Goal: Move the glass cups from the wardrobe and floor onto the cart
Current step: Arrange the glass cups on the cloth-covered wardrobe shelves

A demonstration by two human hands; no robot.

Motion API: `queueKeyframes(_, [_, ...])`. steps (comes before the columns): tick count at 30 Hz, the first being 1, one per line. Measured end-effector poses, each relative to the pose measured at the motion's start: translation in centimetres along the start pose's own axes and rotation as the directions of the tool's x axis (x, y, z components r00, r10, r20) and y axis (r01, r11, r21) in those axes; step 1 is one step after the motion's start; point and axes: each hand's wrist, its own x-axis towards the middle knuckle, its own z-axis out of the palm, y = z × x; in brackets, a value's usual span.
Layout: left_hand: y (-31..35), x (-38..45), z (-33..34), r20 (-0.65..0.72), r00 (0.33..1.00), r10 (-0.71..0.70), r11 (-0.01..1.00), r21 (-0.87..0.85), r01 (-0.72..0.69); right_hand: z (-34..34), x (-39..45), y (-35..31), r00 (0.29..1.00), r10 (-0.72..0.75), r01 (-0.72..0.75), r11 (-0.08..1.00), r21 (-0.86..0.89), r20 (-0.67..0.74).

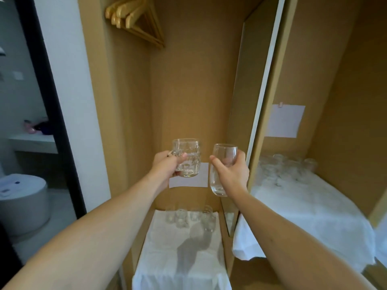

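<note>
Glass in both hands, held up inside the wardrobe.
Head view: left hand grips a mug by its handle, right hand wraps a tumbler. Cart not in view, so neither is delivered; more cups wait on the white cloth below. Hangers overhead, mirror door close on the right.

Left hand grips a dimpled glass mug by its handle, upright. Right hand holds a smooth stemless glass, fingers wrapped round its side, tilted slightly. The two glasses are close, not touching. Below both hands, a cluster of small glasses on a white cloth in the wardrobe. Above the left hand, wooden hangers. Right of the right hand, a mirror reflecting more glasses.
</note>
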Motion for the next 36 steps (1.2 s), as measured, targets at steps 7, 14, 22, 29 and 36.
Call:
queueKeyframes(7, [0.5,-7.2,5.4,0.010,1.000,-0.004,0.999,0.032,0.004,-9.2,-2.6,0.4,0.999,-0.004,0.004,1.000,0.002,-0.045])
queueKeyframes(14, [-0.3,-12.9,11.7,0.072,0.997,-0.026,0.999,0.029,0.024,-18.0,-4.5,1.9,0.994,0.002,-0.002,1.000,-0.004,-0.112])
queueKeyframes(22, [-1.6,-16.1,18.6,0.158,0.987,-0.031,1.000,0.010,0.030,-24.9,-5.2,4.6,0.987,0.042,-0.044,0.999,-0.010,-0.153])
queueKeyframes(29, [-4.1,-14.3,24.5,0.251,0.965,-0.078,0.996,0.049,0.068,-28.5,-2.9,7.6,0.963,0.120,-0.130,0.991,-0.025,-0.241])
queueKeyframes(36, [-7.5,-9.4,31.0,0.309,0.943,-0.126,0.992,0.061,0.113,-30.8,1.5,12.2,0.941,0.152,-0.179,0.982,-0.063,-0.301])
